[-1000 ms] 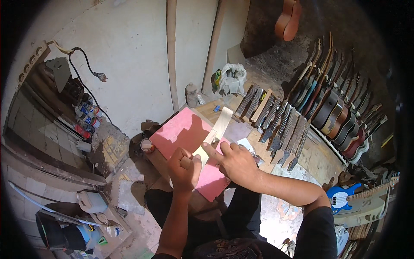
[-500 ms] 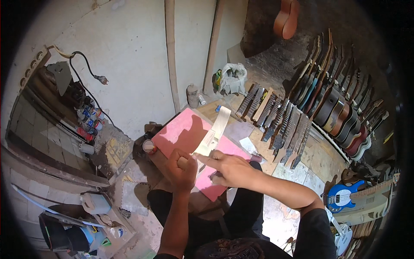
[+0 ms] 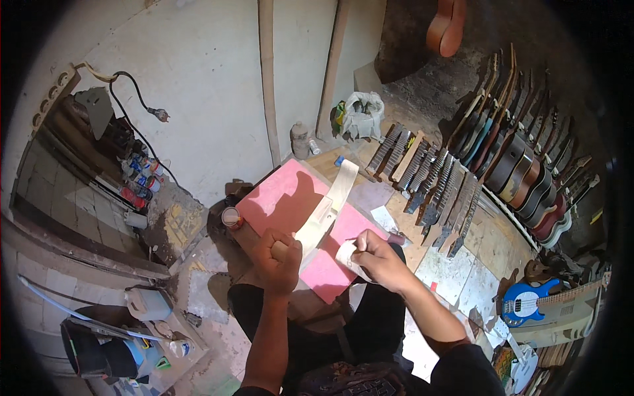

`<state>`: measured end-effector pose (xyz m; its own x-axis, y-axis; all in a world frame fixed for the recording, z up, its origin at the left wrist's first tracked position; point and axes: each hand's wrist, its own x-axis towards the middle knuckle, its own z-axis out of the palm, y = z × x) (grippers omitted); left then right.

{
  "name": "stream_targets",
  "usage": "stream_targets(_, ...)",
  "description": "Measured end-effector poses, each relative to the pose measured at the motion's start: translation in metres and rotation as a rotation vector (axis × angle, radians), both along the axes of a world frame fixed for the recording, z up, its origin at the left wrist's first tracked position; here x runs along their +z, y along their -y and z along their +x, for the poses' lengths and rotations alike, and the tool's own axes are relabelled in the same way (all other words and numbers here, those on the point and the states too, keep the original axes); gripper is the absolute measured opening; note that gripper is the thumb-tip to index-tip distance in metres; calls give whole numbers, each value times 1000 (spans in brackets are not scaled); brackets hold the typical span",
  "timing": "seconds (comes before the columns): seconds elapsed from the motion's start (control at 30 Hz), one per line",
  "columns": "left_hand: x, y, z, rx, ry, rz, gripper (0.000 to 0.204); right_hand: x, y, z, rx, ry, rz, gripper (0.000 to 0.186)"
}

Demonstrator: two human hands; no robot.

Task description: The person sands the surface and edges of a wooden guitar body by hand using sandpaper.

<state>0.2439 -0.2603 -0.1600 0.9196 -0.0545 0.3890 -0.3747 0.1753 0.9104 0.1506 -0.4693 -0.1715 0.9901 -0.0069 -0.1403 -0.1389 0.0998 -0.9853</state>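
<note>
Pale wooden neck blank (image 3: pixel 324 214) is slanting across the pink board (image 3: pixel 261 196), running forward-right from your nearer left grip (image 3: pixel 277 259), clenched around its near end; your right grip (image 3: pixel 378 260) is pinching a curled strip (image 3: pixel 346 255) beside it.

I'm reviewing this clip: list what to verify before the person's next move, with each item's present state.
1. Left hand closed on the wood: ok, a fist at its near end.
2. Wood over the pink board: ok, lying across it, far end past the edge.
3. Strip held: ok, curled in the right hand.
4. Strip against the wood: not ok, apart, to its right.
5. Tin away from the wood: ok, by the board's left corner.
6. Wood's underside: cannot tell, hidden.
</note>
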Motion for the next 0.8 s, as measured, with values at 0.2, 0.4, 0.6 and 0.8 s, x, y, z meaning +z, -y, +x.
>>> stream_targets(0.2,10,4,-14,27,172,109,12,10,-36,-24,-85,95,88,34)
stream_targets(0.4,6,6,-22,78,190,120,11,32,-50,-16,-138,473,-670,56)
stream_targets(0.6,2,14,-35,157,312,199,15,25,-66,-4,-95,396,-879,51)
stream_targets(0.8,-8,17,-48,220,330,132,28,12,-62,-15,35,448,-481,58)
